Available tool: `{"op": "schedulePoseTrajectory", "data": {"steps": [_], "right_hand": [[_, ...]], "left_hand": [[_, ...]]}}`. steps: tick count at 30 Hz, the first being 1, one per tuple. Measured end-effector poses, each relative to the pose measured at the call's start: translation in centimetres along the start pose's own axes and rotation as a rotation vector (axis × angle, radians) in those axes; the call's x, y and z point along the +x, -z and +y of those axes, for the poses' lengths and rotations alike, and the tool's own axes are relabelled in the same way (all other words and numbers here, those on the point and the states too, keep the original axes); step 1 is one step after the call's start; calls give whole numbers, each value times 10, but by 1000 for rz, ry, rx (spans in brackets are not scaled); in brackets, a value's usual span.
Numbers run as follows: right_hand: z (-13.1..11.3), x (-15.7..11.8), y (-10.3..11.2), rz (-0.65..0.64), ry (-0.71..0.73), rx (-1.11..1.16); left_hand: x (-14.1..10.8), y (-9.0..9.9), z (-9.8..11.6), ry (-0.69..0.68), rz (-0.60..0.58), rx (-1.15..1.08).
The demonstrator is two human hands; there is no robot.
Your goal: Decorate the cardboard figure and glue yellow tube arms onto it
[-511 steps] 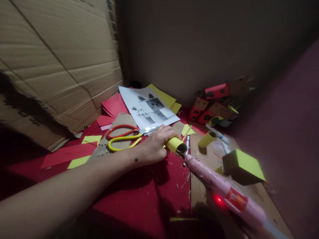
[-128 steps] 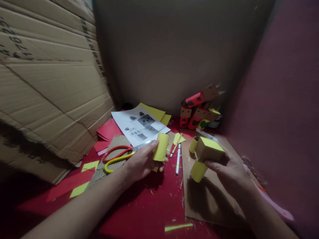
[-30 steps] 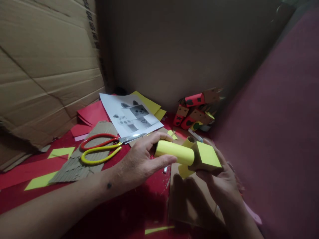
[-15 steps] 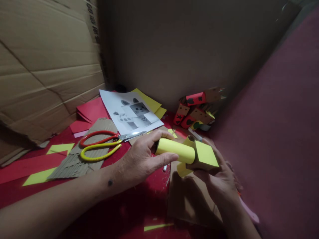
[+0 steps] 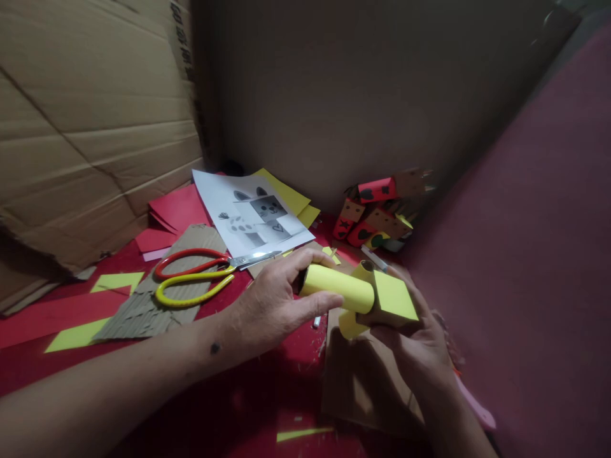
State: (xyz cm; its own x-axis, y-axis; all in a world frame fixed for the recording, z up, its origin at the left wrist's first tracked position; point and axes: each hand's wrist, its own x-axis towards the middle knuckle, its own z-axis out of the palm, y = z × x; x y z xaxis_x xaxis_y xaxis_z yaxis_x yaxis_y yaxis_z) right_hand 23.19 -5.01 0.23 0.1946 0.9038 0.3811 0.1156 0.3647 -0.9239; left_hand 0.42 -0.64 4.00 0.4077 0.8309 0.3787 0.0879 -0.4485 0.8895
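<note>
My left hand (image 5: 291,296) grips one end of a yellow paper-covered tube (image 5: 338,288), thumb along its lower side and fingers over the top. The tube's other end meets a small cardboard box (image 5: 395,299) with a yellow face, held by my right hand (image 5: 420,343). More yellow rolls show above and below the joint between tube and box. Some of my right fingers are hidden behind the box. Under my hands lies a piece of brown cardboard (image 5: 377,388).
Scissors (image 5: 200,273) with red and yellow handles rest on corrugated cardboard (image 5: 138,312) at the left. Behind are a printed sheet (image 5: 258,219), red paper (image 5: 179,210) and decorated tubes (image 5: 377,191). A large cardboard panel (image 5: 95,108) stands left; a pink surface (image 5: 539,254) rises right.
The view has shifted very slightly. Both hands keep the same hold on the yellow tube and box.
</note>
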Motion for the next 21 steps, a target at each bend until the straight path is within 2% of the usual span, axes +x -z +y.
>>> {"op": "schedulePoseTrajectory", "data": {"steps": [6,11,21], "right_hand": [[3,0,1,-34,-6,39],[2,-1,0,-11,-15,18],[1,-1,-1,-75,10,29]], "left_hand": [[1,0,0,-9,-9,-9],[1,-1,1,19,-32,-19],[1,0,4,8,-3,22]]}}
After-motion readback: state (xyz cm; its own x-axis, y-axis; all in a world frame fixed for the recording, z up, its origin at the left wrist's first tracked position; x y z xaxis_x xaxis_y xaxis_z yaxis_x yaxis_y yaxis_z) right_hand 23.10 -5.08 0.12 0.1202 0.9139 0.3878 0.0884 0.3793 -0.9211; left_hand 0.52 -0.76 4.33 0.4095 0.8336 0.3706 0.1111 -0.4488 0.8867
